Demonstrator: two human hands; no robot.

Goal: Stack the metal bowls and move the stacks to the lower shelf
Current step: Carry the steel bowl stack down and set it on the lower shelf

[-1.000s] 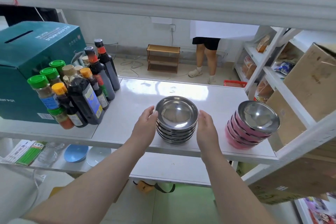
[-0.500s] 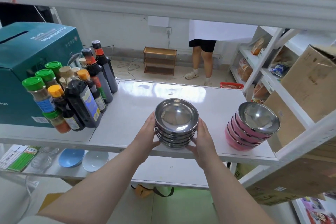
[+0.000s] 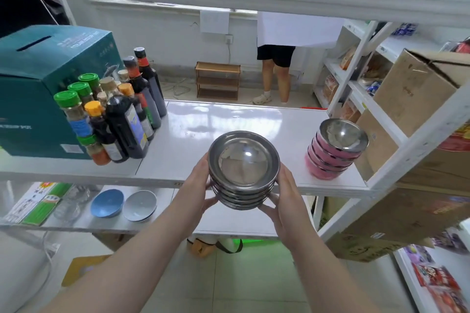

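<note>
A stack of several plain metal bowls (image 3: 243, 168) is held in the air in front of the white upper shelf's (image 3: 178, 145) front edge. My left hand (image 3: 201, 185) grips its left side and my right hand (image 3: 284, 198) cups its right side and bottom. A second stack of pink-sided metal bowls (image 3: 335, 150) stands at the right end of the upper shelf. The lower shelf (image 3: 239, 221) shows below and behind the held stack.
Sauce and spice bottles (image 3: 114, 119) crowd the upper shelf's left, beside a green box (image 3: 38, 89). On the lower shelf's left lie a blue bowl (image 3: 106, 203), a grey bowl (image 3: 140, 206) and packets. Cardboard boxes (image 3: 417, 99) fill the right rack. A person stands behind.
Both hands closed on the plain metal stack, lifted it off the upper shelf and drew it toward me, past the shelf's front edge.
</note>
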